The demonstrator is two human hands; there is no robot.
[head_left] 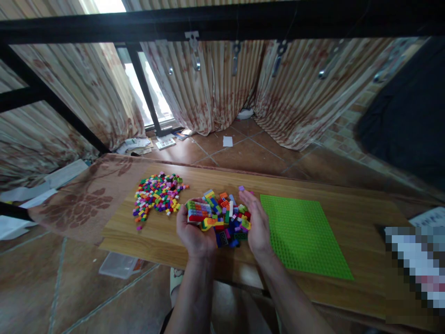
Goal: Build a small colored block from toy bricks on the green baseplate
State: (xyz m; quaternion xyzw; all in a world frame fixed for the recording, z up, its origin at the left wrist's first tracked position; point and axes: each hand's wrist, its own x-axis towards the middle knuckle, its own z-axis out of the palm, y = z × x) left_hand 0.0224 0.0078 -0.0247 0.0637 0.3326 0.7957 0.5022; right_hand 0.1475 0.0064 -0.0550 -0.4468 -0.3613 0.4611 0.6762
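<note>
A pile of mixed toy building bricks (229,214) lies on the wooden table between my two hands. My left hand (197,236), palm up, curls around a striped block of stacked bricks (199,211) at the pile's left side. A yellow brick (209,223) sits by that hand's fingers; whether it is held too, I cannot tell. Along the pile's right side, my right hand (259,225) is open, with its fingers stretched forward and its palm turned towards the bricks. Just past its fingertips is a small purple brick (241,188).
Many tiny coloured pieces (158,195) are heaped at the left of the wooden table (368,222). A green studded baseplate (306,232) lies right of my right hand. A dark rail (222,21) with hanging clips crosses above. A clear plastic box (118,265) sits on the floor.
</note>
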